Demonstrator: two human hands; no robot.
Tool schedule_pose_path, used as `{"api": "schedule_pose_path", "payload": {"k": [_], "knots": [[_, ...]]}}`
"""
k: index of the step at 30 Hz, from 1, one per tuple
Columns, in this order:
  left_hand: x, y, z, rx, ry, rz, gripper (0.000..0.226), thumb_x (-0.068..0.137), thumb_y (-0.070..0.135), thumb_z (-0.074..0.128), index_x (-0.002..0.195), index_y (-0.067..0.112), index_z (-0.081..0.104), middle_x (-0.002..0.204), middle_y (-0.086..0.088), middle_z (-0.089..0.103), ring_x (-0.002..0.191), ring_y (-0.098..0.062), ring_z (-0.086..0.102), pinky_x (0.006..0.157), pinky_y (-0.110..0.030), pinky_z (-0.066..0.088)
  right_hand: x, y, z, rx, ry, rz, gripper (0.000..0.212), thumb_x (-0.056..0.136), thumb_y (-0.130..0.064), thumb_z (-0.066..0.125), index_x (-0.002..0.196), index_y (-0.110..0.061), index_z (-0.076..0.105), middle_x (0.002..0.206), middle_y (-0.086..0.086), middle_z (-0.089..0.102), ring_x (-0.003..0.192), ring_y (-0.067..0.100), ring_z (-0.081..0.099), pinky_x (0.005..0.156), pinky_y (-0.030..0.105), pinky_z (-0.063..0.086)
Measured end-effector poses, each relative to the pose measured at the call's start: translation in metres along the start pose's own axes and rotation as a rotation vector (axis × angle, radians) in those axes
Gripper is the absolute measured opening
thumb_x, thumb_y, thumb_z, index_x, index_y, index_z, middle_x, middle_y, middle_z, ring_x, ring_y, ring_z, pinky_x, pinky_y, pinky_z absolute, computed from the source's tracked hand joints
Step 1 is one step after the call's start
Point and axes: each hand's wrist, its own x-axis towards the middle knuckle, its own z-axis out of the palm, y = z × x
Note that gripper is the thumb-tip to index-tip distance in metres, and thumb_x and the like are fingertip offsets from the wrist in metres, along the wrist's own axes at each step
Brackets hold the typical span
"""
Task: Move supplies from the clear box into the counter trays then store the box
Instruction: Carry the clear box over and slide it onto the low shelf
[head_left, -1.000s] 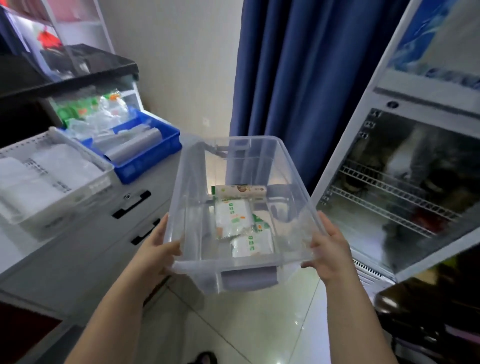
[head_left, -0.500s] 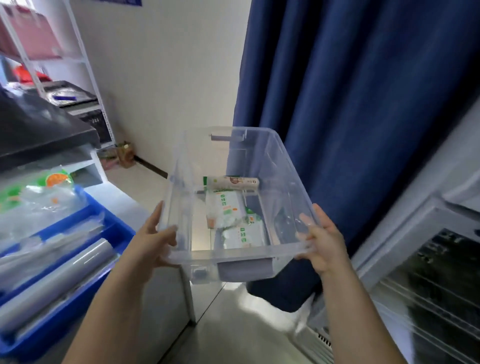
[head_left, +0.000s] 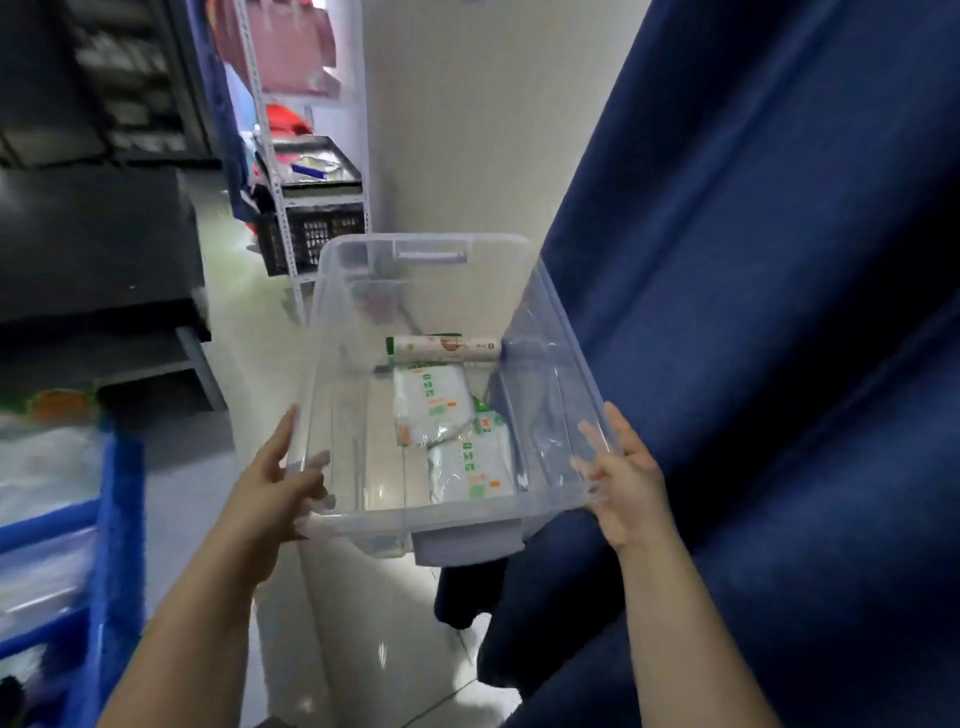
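Curtain: a dark blue curtain (head_left: 779, 312) fills the right side of the room; the box's right wall sits just beside its folds.
Shelving: a metal rack (head_left: 291, 171) stands against the far wall, a black crate (head_left: 317, 236) on a lower shelf.
Tray: a blue tray (head_left: 117, 519) shows at the lower left edge, blurred; its contents cannot be read.
Box: the clear box (head_left: 431, 525) is carried in the air at about waist height, over pale floor tile; its long axis runs straight away from the person, near end wall toward the body.
Hands: the left hand (head_left: 270, 499) clasps the near left corner, thumb over the rim; the right hand (head_left: 631, 483) clasps the near right corner, fingers curled inside the wall; both are closed on the box.
Supplies: two white packets (head_left: 441, 410) with green print lie on the floor of the box toward its right side; a boxed roll (head_left: 447, 349) lies crosswise beyond them.
Relation: the tray lies to the carrier's left, the left hand nearer; the box likely needs swinging that way before unloading.
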Motion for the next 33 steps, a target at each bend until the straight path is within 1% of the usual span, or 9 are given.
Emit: {"api": "schedule_pose_path", "payload": {"k": [3, 9, 13, 15, 18, 22, 24, 27, 33], "knots": [[0.049, 0.001, 0.011, -0.007, 0.097, -0.019, 0.075, 0.089, 0.003, 0.057, 0.137, 0.056, 0.032, 0.111, -0.002, 0.067, 0.081, -0.03, 0.06, 0.061, -0.035, 0.046, 0.077, 0.001, 0.027, -0.003, -0.073, 0.04, 0.055, 0.092, 0.005, 0.049, 0.139, -0.025, 0.045, 0.124, 0.0, 0.061, 0.103, 0.02, 0.063, 0.077, 0.034, 0.052], [0.183, 0.004, 0.016, -0.025, 0.235, -0.083, 0.078, 0.084, 0.003, 0.059, 0.135, 0.057, 0.035, 0.096, 0.0, 0.065, 0.07, -0.016, 0.052, 0.05, -0.026, 0.04, 0.238, 0.02, 0.104, -0.044, -0.195, 0.08, 0.039, 0.091, 0.002, 0.057, 0.111, -0.03, 0.066, 0.098, -0.012, 0.073, 0.086, 0.011, 0.069, 0.064, 0.031, 0.058], [0.275, 0.026, 0.015, 0.029, 0.223, -0.079, 0.088, 0.065, -0.003, 0.05, 0.118, 0.068, 0.044, 0.091, 0.019, 0.07, 0.059, -0.003, 0.06, 0.041, -0.02, 0.041, 0.333, 0.019, 0.159, -0.169, -0.327, 0.063, 0.034, 0.092, -0.003, 0.05, 0.117, -0.021, 0.064, 0.095, 0.011, 0.059, 0.081, 0.027, 0.049, 0.069, 0.037, 0.043], [0.319, 0.04, 0.012, 0.015, 0.216, -0.059, 0.09, 0.063, -0.002, 0.049, 0.121, 0.067, 0.043, 0.094, 0.026, 0.071, 0.057, 0.002, 0.063, 0.039, -0.018, 0.044, 0.378, 0.014, 0.179, -0.163, -0.352, 0.105, 0.049, 0.085, 0.007, 0.048, 0.124, -0.021, 0.059, 0.104, 0.008, 0.065, 0.083, 0.028, 0.059, 0.064, 0.034, 0.049], [0.381, 0.06, 0.011, -0.028, 0.267, -0.117, 0.096, 0.072, -0.011, 0.047, 0.129, 0.065, 0.035, 0.102, 0.029, 0.068, 0.078, -0.002, 0.069, 0.057, -0.032, 0.055, 0.441, 0.006, 0.213, -0.117, -0.306, 0.192, 0.073, 0.072, 0.017, 0.04, 0.119, -0.034, 0.062, 0.114, 0.0, 0.071, 0.094, 0.026, 0.07, 0.062, 0.034, 0.055], [0.466, 0.087, 0.006, -0.042, 0.308, -0.144, 0.094, 0.073, -0.007, 0.048, 0.129, 0.067, 0.033, 0.108, 0.017, 0.066, 0.069, -0.015, 0.064, 0.038, -0.021, 0.041, 0.533, 0.004, 0.277, -0.131, -0.362, 0.226, 0.078, 0.067, 0.017, 0.036, 0.12, -0.036, 0.06, 0.117, 0.0, 0.07, 0.102, 0.028, 0.068, 0.061, 0.032, 0.055], [0.512, 0.096, -0.002, -0.049, 0.317, -0.117, 0.094, 0.072, -0.007, 0.049, 0.128, 0.067, 0.037, 0.111, 0.015, 0.068, 0.08, -0.02, 0.068, 0.041, -0.023, 0.046, 0.584, 0.008, 0.313, -0.128, -0.411, 0.248, 0.081, 0.066, 0.017, 0.037, 0.128, -0.032, 0.057, 0.118, 0.001, 0.069, 0.101, 0.027, 0.069, 0.06, 0.032, 0.056], [0.583, 0.109, -0.016, -0.087, 0.386, -0.08, 0.086, 0.08, -0.011, 0.05, 0.113, 0.068, 0.046, 0.096, 0.017, 0.074, 0.078, -0.015, 0.072, 0.048, -0.03, 0.053, 0.66, 0.021, 0.378, -0.114, -0.496, 0.26, 0.078, 0.066, 0.018, 0.035, 0.121, -0.031, 0.061, 0.115, 0.001, 0.071, 0.093, 0.021, 0.071, 0.056, 0.03, 0.056], [0.707, 0.152, -0.063, -0.194, 0.596, -0.104, 0.07, 0.088, 0.009, 0.064, 0.136, 0.052, 0.038, 0.078, -0.007, 0.061, 0.075, -0.029, 0.06, 0.052, -0.034, 0.054, 0.785, 0.04, 0.528, -0.181, -0.658, 0.283, 0.079, 0.066, 0.019, 0.032, 0.12, -0.031, 0.062, 0.111, -0.002, 0.071, 0.085, 0.019, 0.07, 0.055, 0.032, 0.054]]}}
